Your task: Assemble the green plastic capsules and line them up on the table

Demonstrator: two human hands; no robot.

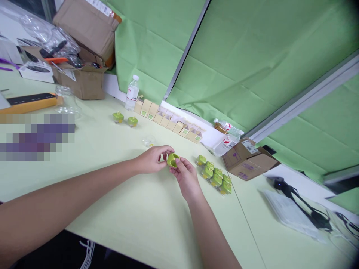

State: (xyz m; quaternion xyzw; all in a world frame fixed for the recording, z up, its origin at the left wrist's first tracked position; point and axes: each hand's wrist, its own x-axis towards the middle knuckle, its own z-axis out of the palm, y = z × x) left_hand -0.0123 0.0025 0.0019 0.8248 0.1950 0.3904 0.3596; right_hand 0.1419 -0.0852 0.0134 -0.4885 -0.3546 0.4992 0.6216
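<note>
A small green lid (171, 161) is held up over the table, its hollow side facing me. My right hand (186, 177) pinches it from the right with thumb and fingers. From the left, the fingertips of my left hand (154, 158) close on its edge. Behind my left hand a small clear plastic cup (148, 141) with something yellow in it stands on the table. To the right of my hands is a cluster of several green-lidded clear boxes (215, 176). Two more green-lidded boxes (125, 119) stand farther back on the left.
Several small cardboard boxes (168, 121) line the back, beside a water bottle (132, 93). Bottles (226, 144) lie near a brown carton (248, 160) at right. A glass jar (66, 101) and an open, filled carton (84, 80) stand left; a black cabled device (305, 209) lies right.
</note>
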